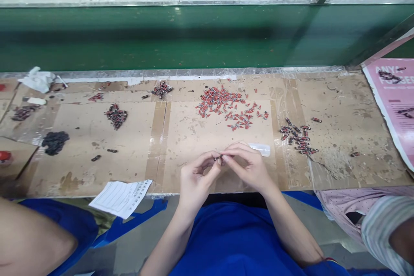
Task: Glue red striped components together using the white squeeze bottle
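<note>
My left hand [201, 173] and my right hand [247, 164] meet above the cardboard near its front edge. Between the fingertips of both is a small dark part [217, 158], too small to name exactly. The left thumb and finger pinch it, and the right fingertips press at its right end. Just behind my right hand lies a clear plastic tube [261, 149], partly covered by that hand. Farther back spreads a loose pile of small red and silver parts [220, 100]. To the right sits a cluster of dark parts with red in them [299, 136].
Cardboard [187, 138] covers the bench, with a green barrier [161, 39] behind. On the left are a black heap [55, 142], a dark-red pile [116, 116] and a paper sheet [124, 198] overhanging the edge. People sit on both sides; a striped sleeve [384, 224] shows right.
</note>
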Tool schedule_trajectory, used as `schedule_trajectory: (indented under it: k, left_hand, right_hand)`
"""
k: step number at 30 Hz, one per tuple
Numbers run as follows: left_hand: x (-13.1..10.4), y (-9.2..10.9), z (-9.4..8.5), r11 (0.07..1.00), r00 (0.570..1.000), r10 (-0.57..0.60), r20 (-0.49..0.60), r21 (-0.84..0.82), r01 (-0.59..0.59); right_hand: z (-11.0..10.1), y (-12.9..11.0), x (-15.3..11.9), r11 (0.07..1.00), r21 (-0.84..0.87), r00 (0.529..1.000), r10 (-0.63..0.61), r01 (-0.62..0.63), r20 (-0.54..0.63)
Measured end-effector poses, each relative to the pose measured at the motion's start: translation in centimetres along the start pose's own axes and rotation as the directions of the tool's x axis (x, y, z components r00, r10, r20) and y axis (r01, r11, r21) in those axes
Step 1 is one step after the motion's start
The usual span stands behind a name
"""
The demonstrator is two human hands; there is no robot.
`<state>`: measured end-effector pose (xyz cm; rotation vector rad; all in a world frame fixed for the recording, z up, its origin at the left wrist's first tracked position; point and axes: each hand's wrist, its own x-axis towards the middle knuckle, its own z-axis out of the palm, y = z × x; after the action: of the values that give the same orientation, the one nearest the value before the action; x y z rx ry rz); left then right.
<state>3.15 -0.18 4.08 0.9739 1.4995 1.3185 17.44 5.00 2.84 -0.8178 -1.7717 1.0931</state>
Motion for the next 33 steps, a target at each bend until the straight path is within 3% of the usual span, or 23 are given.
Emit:
schedule_trajectory:
  k: [9, 13, 15, 17, 20, 22, 24, 25, 27, 29, 30, 31, 33]
  left_hand:
    - [0.2, 0.8, 0.0, 0.994, 0.992, -0.060, 0.112, -0.085, 0.070]
    - [0.6, 0.3, -0.2, 0.997, 0.983, -0.041, 0.176, -0.062, 0.053]
    - [1.3, -0.1, -1.4, 0.998, 0.992, 0.015, 0.129, 0.056, -0.022]
    - [2.2, -0.6, -3.6, 0.964, 0.993, 0.111, -0.036, 0.245, -0.099]
    - [3.5, -1.8, -8.5, 0.848, 0.909, 0.236, -0.344, 0.530, -0.019]
    - [4.1, -2.8, -12.1, 0.729, 0.813, 0.331, -0.479, 0.677, 0.102]
    - [4.5, -3.8, -15.4, 0.596, 0.778, 0.386, -0.496, 0.778, 0.200]
    - [4.8, -4.2, -16.8, 0.550, 0.781, 0.393, -0.485, 0.805, 0.223]
    - [5.4, -4.5, -19.3, 0.499, 0.833, 0.344, -0.433, 0.836, 0.229]
    - [6.4, -4.3, -21.5, 0.485, 0.874, 0.281, -0.397, 0.844, 0.228]
    - [7.0, -4.0, -22.4, 0.487, 0.893, 0.262, -0.366, 0.849, 0.205]
    - [7.6, -3.8, -23.2, 0.506, 0.942, 0.218, -0.255, 0.855, 0.115]
    - [8.2, -3.6, -24.0, 0.526, 0.966, 0.213, -0.145, 0.850, 0.011]
  right_hand:
    - [0.2, -0.6, -0.3, 0.955, -0.230, 0.974, -0.210, 0.186, -0.085]
    - [-0.7, -0.7, -0.2, 0.926, -0.335, 0.975, -0.211, 0.175, -0.074]
    - [-2.2, -0.2, -0.3, 0.904, -0.417, 0.976, -0.167, 0.096, -0.137]
    - [-4.3, 0.7, -0.6, 0.852, -0.520, 0.947, -0.106, -0.070, -0.302]
    - [-7.8, 2.1, -1.2, 0.708, -0.637, 0.848, -0.102, -0.305, -0.520]
    - [-9.6, 2.6, -1.6, 0.607, -0.732, 0.854, -0.162, -0.309, -0.495]
    - [-10.3, 2.8, -1.8, 0.545, -0.802, 0.894, -0.192, -0.246, -0.404]
    - [-10.3, 2.9, -1.9, 0.538, -0.822, 0.924, -0.186, -0.188, -0.333]
    - [-9.7, 3.1, -1.8, 0.573, -0.819, 0.980, -0.150, -0.024, -0.134]
    - [-8.9, 3.5, -1.6, 0.633, -0.765, 0.991, -0.118, 0.120, 0.058]
    - [-8.5, 3.7, -1.5, 0.659, -0.736, 0.987, -0.110, 0.158, 0.114]
    - [-8.1, 4.0, -1.5, 0.679, -0.713, 0.984, -0.106, 0.175, 0.140]
    - [-7.6, 4.4, -1.4, 0.710, -0.681, 0.983, -0.106, 0.179, 0.148]
